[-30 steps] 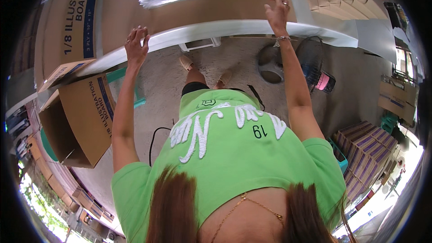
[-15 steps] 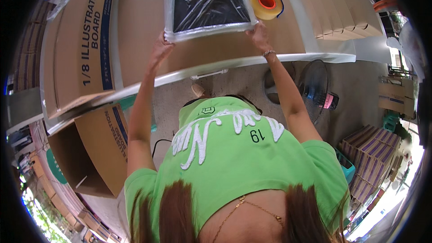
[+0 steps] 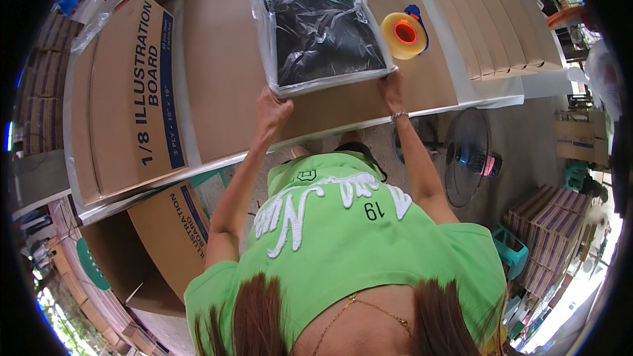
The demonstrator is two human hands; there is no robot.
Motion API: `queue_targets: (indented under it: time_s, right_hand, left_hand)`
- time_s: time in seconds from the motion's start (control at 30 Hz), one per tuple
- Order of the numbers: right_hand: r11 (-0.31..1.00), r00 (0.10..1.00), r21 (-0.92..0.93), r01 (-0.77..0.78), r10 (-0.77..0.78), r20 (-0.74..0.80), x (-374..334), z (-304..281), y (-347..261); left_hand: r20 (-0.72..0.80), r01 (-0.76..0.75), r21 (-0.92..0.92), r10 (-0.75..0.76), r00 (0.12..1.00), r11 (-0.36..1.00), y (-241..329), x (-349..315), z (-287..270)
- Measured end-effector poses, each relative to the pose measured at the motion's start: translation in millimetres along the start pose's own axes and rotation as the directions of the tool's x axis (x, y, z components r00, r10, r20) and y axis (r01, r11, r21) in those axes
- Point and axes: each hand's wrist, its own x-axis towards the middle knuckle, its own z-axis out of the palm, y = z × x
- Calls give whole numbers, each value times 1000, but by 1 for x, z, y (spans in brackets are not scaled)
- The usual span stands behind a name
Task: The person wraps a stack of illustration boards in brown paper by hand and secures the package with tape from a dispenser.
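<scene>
A flat black rectangular package (image 3: 326, 39) in loose clear plastic wrap lies in front of me on a brown cardboard sheet (image 3: 221, 59). My left hand (image 3: 273, 112) is closed at its near left corner, fingers gripping the wrapped edge. At the near right corner, my right hand (image 3: 391, 93) pinches the plastic edge, a bracelet on its wrist. Just right of the package is a large roll of yellowish tape (image 3: 390, 41) with an orange core and a blue dispenser part.
A printed brown carton (image 3: 122, 99) lies along the table's left side, with an open carton (image 3: 168, 231) below it. Several folded cartons (image 3: 491, 20) are stacked at right. A fan (image 3: 468, 158) stands beyond the table edge, near bundled striped stacks (image 3: 550, 231).
My view has shifted, so the table, package and tape appear lower and slightly to the right. Both hands stay at the package's near corners.
</scene>
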Motion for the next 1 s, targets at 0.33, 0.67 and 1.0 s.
queue_targets:
  time_s: [0.33,0.67,1.0]
  right_hand:
    - [997,996,30,-72,70,60,2,-14,7]
    - [999,982,-18,37,-33,186,8,-18,17]
    - [994,961,53,96,-107,254,11,-28,7]
  left_hand:
    - [75,78,29,-80,994,997,-7,6,9]
    - [144,140,-19,-135,980,990,-15,8,-11]
    - [138,132,-37,-126,983,991,-24,5,-10]
